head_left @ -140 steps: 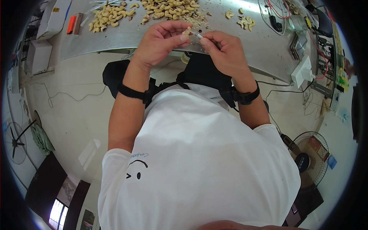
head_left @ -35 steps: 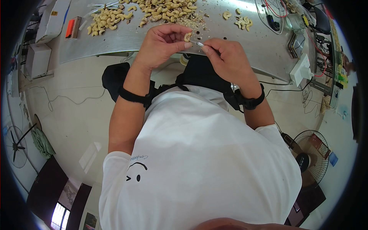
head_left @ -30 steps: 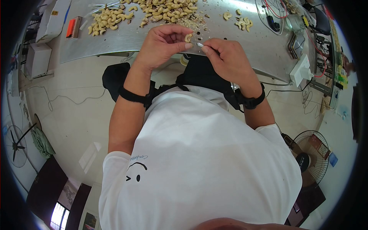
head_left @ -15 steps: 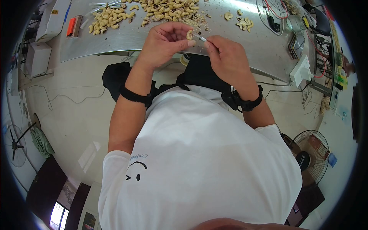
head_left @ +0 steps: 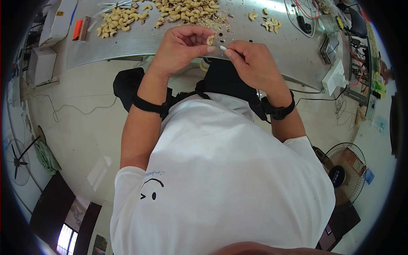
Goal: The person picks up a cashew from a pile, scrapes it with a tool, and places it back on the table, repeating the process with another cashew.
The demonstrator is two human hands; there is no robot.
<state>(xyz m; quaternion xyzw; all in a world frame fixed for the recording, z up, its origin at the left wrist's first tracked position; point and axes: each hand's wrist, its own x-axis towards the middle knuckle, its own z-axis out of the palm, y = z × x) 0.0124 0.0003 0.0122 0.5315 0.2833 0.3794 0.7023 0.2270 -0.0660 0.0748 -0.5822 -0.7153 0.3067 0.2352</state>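
Observation:
Over the near edge of the metal table, my left hand (head_left: 183,47) pinches a single cashew nut (head_left: 210,40) between thumb and fingertips. My right hand (head_left: 256,63) grips a slim craft knife (head_left: 222,48) with a pale metal collar. Its thin tip points at the cashew; whether it touches is too small to tell. Beyond my left hand lies a large pile of cashews (head_left: 187,10), with crumbs (head_left: 216,22) at its right side. A smaller heap of cashews (head_left: 117,20) sits to the left, and several cashews (head_left: 271,25) lie apart on the right.
An orange-and-brown block (head_left: 79,29) rests on the metal table (head_left: 140,44) at the left. Cables, a glass jar (head_left: 326,25) and a white power strip (head_left: 333,78) crowd the right end. A fan (head_left: 346,172) stands behind on the right.
My right hand has drawn slightly back and down from the cashew with the craft knife, and its wrist has turned. My left hand holds the cashew in nearly the same place.

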